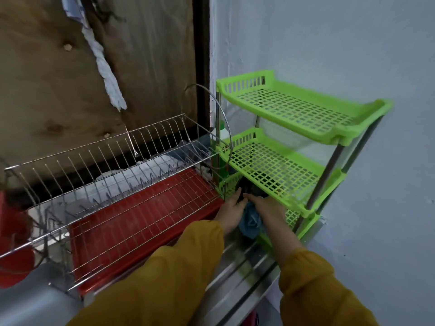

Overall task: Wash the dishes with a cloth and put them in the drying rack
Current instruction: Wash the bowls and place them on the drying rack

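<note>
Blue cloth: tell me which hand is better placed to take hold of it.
Right, probably. The blue cloth sits under the right hand, while the left hand lies beside it, nearer the wire rack, fingertips reaching a dark item under the green shelf. Whether the right grips it is unclear.

Shelf unit (pixel 367 129): green plastic, three slatted tiers, against the grey wall (pixel 353 43).
Rag (pixel 106 74): white, twisted, hanging on brown board (pixel 47 78).

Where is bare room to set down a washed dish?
Free: lower tier of the wire rack over the red tray; top green shelf; middle green shelf. Crowded: under that shelf, where left hand, right hand and blue cloth bunch.
</note>
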A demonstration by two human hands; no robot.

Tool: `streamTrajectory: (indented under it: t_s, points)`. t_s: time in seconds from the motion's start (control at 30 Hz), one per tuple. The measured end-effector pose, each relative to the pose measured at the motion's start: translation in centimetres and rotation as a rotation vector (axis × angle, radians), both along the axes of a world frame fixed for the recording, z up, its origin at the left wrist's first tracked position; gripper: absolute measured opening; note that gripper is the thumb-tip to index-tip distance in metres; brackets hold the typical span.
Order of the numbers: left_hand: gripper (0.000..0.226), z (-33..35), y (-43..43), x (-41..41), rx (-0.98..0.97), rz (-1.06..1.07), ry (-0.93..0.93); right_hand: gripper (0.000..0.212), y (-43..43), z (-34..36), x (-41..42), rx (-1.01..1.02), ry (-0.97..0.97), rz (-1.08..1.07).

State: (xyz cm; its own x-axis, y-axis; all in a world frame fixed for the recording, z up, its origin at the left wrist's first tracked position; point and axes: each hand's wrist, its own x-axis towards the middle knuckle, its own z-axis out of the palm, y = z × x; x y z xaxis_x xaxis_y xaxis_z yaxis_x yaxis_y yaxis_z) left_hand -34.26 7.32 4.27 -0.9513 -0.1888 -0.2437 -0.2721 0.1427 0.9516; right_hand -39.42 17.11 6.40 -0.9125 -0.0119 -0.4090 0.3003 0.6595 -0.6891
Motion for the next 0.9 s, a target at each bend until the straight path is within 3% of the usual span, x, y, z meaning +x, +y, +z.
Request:
streamTrajectory:
  t_s: [0.23, 0.37, 0.5, 0.6, 0.7, 0.9]
  points:
    - [0.052, -1.9, -0.5, -0.7, 0.018, 0.033, -0.069, 0.047, 0.2, -1.3, -0.2, 0.006, 0.057, 0.042]
    - [0.049, -1.7, -0.5, 0.1, -0.036, 0.03, -0.043, 0.059, 0.5, -1.8, 0.4, -0.021, 0.153, -0.044]
    - [0.04, -0.3, -0.9, 2.4, -0.118, 0.111, 0.037, 0.035, 0.2, -1.7, 2.6, -0.049, 0.34, -0.015]
    - [0.029, 1.2, -2.4, 6.5, -0.159, 0.224, 0.144, 0.051, -0.4, -1.7, 5.6, -0.181, 0.442, 0.044]
    - [0.021, 2.8, -5.0, 12.3, -0.286, 0.357, 0.233, 0.036, -2.1, -0.5, 9.4, -0.408, 0.372, 0.087]
    - [0.03, 3.3, -11.3, 27.0, -0.305, 0.798, 0.287, 0.028, -9.4, 1.5, 19.5, -0.606, 0.238, 0.492]
